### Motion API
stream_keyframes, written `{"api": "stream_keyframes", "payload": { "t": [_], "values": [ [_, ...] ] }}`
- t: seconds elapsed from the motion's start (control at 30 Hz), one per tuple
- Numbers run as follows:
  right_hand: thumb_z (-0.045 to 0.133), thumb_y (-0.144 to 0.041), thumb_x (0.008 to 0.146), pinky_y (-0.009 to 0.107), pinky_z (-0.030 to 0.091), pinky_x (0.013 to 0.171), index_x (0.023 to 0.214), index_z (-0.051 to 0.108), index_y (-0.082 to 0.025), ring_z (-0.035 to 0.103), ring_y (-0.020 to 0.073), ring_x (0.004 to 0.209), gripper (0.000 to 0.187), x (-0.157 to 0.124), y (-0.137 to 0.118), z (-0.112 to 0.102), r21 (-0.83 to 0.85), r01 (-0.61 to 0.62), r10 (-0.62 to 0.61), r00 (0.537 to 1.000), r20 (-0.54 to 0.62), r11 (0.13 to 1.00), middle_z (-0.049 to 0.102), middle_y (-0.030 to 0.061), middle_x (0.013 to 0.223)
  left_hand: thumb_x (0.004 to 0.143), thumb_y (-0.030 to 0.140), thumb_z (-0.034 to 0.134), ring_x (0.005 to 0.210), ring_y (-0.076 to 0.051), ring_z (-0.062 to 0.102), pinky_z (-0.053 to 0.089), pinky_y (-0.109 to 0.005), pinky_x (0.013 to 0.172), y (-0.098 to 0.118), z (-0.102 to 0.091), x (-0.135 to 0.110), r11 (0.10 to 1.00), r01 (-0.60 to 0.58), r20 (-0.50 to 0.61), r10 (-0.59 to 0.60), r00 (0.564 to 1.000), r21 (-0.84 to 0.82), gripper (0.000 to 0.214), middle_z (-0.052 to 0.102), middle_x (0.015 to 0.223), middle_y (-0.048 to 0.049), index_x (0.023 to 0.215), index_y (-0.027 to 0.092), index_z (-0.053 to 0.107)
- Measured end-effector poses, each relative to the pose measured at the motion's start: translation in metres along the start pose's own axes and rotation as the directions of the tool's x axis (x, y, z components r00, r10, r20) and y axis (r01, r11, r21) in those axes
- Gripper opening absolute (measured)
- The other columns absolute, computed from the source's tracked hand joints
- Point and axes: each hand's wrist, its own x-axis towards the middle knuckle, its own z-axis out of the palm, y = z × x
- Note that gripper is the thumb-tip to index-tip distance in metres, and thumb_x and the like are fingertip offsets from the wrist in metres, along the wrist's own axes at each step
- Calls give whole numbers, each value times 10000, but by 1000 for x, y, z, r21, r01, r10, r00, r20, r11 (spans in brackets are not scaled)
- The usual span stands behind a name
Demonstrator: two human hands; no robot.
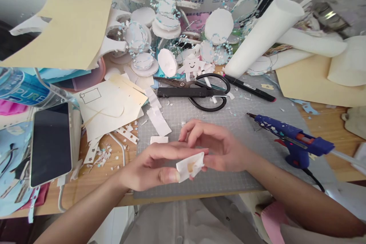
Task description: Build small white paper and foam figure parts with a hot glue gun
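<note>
Presently, the paper (pixel 185 166) is at the lower centre of the frame. The left hand (pixel 154 166) grips it between thumb and fingers. The right hand (pixel 221 146) has fingertips at its right end; whether they pinch it cannot be told. Scissors (pixel 183 84) lie at upper centre, the glue gun (pixel 291 133) at right, the phone (pixel 51 143) at left.

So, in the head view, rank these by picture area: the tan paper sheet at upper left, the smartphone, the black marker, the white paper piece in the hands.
1. Tan paper sheet
2. Smartphone
3. Black marker and white paper piece: too close to rank; the marker is longer but thinner.
</note>
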Motion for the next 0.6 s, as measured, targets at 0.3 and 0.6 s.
{"api": "stream_keyframes", "payload": {
  "t": [0.3,0.6],
  "values": [
    [672,-188,811,340,518,828,889,596,-176,581,160,935,109,0,-1,0,-104,25,-26,1000,-9,994,538,76,1061,914,387,589,1029,-227,587,429,-331,922,-1,-1,1,993,-53,-8,54,998,106,435,663,1170,-90,1333,270,594],
    [652,-160,772,370,525,826,903,588,-183,560,184,956,148,-1,-5,-1,-106,39,-35,999,39,994,522,82,1073,903,402,601,1096,-251,580,420,-335,950,0,1,1,989,-21,-14,23,1000,146,437,651,1226,-87,1321,276,606]
  ]
}}
